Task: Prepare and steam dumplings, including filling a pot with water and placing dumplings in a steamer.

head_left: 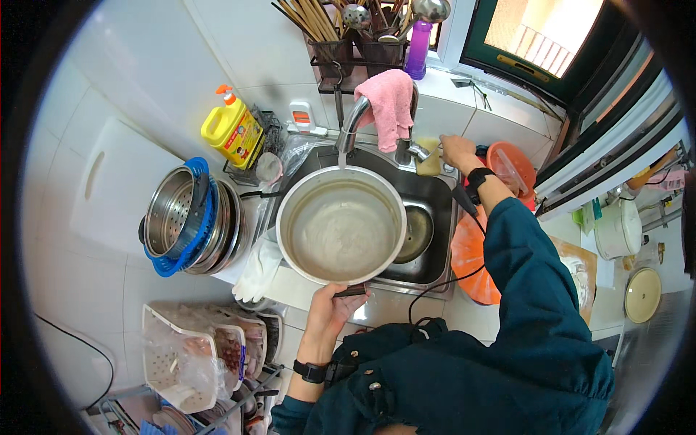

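Observation:
A steel pot (339, 228) with clear liquid in it sits beneath the curved faucet (352, 116), over the steel sink (424, 268). At its near side my left hand (330, 308) is closed round the dark handle (350, 290). My right hand (458, 152) reaches to the back right of the sink, its fingers curled beside the tap fitting (419, 152) and a yellowish sponge (428, 165); what they grip is too small to make out. A pink cloth (384, 101) hangs over the faucet.
Stacked steel bowls and colanders (181, 217), a yellow soap bottle (230, 130) and white gloves (254, 272) are at the left. Orange bowls (471, 275) lie under my right arm. An open window (522, 36) is behind; a plastic rack (192, 348) stands lower left.

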Tool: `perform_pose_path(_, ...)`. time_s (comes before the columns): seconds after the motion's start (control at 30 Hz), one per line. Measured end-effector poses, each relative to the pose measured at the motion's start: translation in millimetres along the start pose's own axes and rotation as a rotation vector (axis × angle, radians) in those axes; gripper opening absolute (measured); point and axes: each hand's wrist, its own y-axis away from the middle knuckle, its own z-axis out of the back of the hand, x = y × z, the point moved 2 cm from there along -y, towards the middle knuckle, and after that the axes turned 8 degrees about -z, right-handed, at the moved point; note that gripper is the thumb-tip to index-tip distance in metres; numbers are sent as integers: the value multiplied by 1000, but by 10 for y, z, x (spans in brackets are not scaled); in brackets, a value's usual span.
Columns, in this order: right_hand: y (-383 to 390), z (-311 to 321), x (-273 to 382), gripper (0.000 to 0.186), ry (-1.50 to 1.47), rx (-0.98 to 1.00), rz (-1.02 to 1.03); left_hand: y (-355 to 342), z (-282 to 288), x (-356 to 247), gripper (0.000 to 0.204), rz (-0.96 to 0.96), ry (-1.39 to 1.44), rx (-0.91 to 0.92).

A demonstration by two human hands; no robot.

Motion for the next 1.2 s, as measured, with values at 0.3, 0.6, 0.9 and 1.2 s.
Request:
perform_pose_path(0.3,192,60,12,44,-96,118,-80,6,0,36,41,-10,10,-17)
perform_pose_path(0.6,290,54,4,60,-218,215,-127,37,-18,42,42,-1,0,-28)
perform_pose_path(0.9,259,-49,-57,62,-282,177,-126,46,-40,55,43,14,-46,-63)
perform_pose_path(1.2,267,-72,-33,66,-287,171,-139,71,-67,41,42,-11,-69,-41)
